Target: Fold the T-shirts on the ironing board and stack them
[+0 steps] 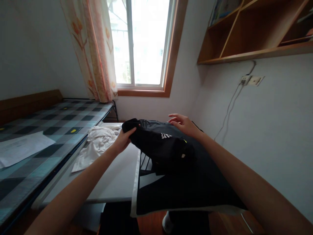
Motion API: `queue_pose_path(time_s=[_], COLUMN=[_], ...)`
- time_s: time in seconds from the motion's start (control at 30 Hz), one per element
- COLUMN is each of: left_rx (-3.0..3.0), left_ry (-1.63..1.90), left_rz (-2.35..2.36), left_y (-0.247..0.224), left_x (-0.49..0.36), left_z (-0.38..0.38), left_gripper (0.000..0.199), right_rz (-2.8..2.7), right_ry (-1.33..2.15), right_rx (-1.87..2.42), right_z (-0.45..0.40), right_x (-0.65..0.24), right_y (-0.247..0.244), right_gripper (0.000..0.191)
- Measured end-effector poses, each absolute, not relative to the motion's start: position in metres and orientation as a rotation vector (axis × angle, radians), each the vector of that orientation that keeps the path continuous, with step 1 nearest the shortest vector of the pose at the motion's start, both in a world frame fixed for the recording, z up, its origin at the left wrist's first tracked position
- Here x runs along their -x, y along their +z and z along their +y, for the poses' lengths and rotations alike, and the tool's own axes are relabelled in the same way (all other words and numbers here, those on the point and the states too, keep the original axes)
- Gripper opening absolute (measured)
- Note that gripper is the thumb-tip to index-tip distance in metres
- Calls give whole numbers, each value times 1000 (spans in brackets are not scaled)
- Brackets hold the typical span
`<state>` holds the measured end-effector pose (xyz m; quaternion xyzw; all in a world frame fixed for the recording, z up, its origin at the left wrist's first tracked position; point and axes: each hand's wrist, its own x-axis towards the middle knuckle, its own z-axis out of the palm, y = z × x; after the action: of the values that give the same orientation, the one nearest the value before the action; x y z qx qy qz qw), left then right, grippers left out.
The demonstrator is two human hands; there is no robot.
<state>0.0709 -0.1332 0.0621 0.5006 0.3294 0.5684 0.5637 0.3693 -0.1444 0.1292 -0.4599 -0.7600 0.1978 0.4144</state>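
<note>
A black cloth item with white lettering, a small yellow mark and a pale tag lies bunched in front of me; whether it is a garment or a bag I cannot tell. My left hand grips its left end, thumb on top, with that end lifted. Beyond its far side, my right hand hovers with fingers loosely apart and nothing in them. Beneath the item spreads a black mat with a pale border and a white pattern. Left of my left hand, a crumpled white cloth rests on the white table.
A bed with a checked cover runs along the left, a paper sheet on it. Ahead is a window with a flowered curtain. Wooden shelves hang at upper right, above a wall socket with cables.
</note>
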Motion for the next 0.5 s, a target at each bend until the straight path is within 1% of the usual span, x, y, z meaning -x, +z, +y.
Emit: queue_pose_path(time_s=[0.07,0.13,0.2,0.27,0.33,0.43,0.5], left_rx=[-1186,-1288,-1508,-1731,-1950,-2176,-2216], left_ry=[1252,1141,1140,1213,1244,1091,998], left_rz=[931,1193,1421,1601,1642,1436,1291], left_y=[49,33,19,11,8,11,13], left_x=[-33,-1,21,29,24,3,-14], left_z=[-128,-123,-119,-117,-117,-117,-116], left_gripper=[50,48,58,63,54,32,29], right_rz=[-1973,-2076,-2185,-2271,-2306,-2215,-2113], right_ry=[508,579,633,595,436,82,-122], right_rx=[1322,1418,1482,1542,1619,1754,1784], right_z=[-133,-129,-128,-129,-128,-126,-128], right_x=[-395,-412,-419,-417,-410,-403,-403], right_y=[106,80,56,41,38,58,80], right_gripper=[34,34,29,17,7,8,10])
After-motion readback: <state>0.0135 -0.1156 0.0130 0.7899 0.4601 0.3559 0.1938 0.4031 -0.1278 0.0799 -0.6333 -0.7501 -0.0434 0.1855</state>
